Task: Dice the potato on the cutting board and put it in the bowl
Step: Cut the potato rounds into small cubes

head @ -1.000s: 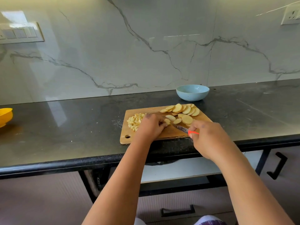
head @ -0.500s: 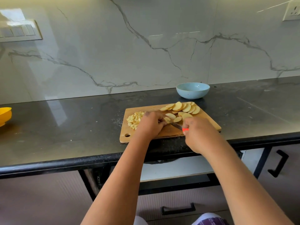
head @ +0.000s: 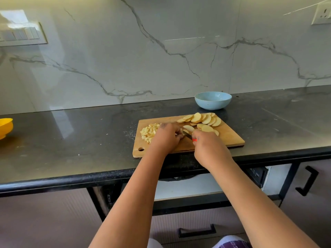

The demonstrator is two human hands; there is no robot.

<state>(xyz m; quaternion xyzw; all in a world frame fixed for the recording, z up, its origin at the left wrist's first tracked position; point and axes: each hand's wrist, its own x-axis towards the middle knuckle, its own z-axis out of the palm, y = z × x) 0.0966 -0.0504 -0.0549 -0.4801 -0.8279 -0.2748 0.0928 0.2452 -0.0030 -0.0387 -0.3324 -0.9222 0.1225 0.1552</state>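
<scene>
A wooden cutting board [head: 229, 138] lies at the counter's front edge. Round potato slices [head: 202, 119] are fanned over its far right part, and a heap of diced potato [head: 149, 132] sits at its left. My left hand [head: 167, 137] curls its fingers onto a potato piece in the middle of the board. My right hand [head: 206, 145] grips a knife [head: 188, 135] with a red mark on its handle, the blade pointing left toward my left fingers. A light blue bowl [head: 213, 100] stands beyond the board, near the wall.
The dark stone counter [head: 80, 140] runs left to right under a marble wall. A yellow bowl [head: 5, 127] sits at the far left edge. Cabinet drawers with black handles [head: 307, 181] are below the counter.
My right hand with the knife has moved left and forward, closer to my left hand. My left hand stays on the potato piece.
</scene>
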